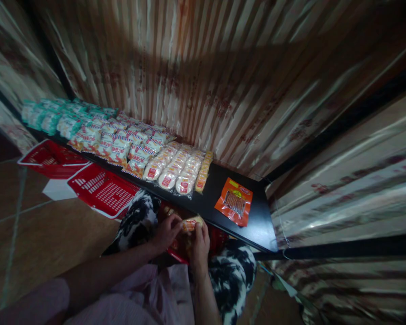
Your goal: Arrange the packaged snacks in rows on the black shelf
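Observation:
Between my two hands is a small yellow snack packet (191, 224) with an orange-red label. My left hand (167, 231) pinches its left end, and my right hand (200, 239) grips the right end with the thumb on top. Both hands are above a red basket (179, 258) between my knees, which is partly hidden and holds more small packets. Just beyond, on the black shelf (208, 205), a row of similar yellow packets (202, 178) stands beside rows of round white packaged cakes (169, 176).
White-and-orange snack bags (118, 146) and green bags (56, 119) fill the shelf's left part. An orange pouch (235, 201) lies toward its right end. Red baskets (103, 189) sit on the tiled floor at left. A patterned curtain (189, 81) hangs behind.

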The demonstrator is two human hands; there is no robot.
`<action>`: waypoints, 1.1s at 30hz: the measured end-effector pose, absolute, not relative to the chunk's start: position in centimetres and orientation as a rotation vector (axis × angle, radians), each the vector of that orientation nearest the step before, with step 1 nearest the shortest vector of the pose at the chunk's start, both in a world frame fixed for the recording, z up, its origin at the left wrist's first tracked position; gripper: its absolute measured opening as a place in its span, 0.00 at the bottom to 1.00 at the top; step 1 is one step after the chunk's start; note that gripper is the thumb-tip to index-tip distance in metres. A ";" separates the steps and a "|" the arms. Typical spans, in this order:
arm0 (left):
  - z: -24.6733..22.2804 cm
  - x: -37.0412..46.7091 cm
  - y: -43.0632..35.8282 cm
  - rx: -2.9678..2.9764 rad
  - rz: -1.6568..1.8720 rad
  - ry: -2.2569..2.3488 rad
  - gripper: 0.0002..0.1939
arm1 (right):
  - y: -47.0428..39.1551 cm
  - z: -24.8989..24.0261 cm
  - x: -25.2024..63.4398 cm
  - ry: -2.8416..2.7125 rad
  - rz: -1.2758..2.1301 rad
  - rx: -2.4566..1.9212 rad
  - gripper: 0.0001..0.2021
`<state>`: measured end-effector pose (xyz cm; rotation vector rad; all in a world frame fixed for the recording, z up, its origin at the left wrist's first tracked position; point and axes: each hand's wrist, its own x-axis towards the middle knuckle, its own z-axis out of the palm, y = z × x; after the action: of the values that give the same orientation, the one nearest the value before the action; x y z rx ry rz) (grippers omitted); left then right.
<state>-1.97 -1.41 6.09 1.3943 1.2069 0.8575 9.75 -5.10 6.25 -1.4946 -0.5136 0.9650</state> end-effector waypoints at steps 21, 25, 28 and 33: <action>7.7 -1.1 2.4 1.287 0.954 1.168 0.11 | -6.1 4.6 10.2 -0.796 1.095 -1.416 0.24; 7.7 -0.9 2.2 1.296 0.984 1.182 0.11 | -6.0 4.7 10.4 -0.755 1.106 -1.414 0.25; 7.7 -0.9 1.5 1.366 0.967 1.181 0.09 | -5.8 5.0 10.7 -0.728 1.051 -1.477 0.25; 8.2 -0.6 0.1 1.510 0.962 1.133 0.08 | -5.1 6.5 11.3 -0.694 0.981 -1.485 0.24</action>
<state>-0.58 0.06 8.24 1.5103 1.1332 0.9622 11.30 -5.12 6.55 -1.4854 -0.6943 0.9807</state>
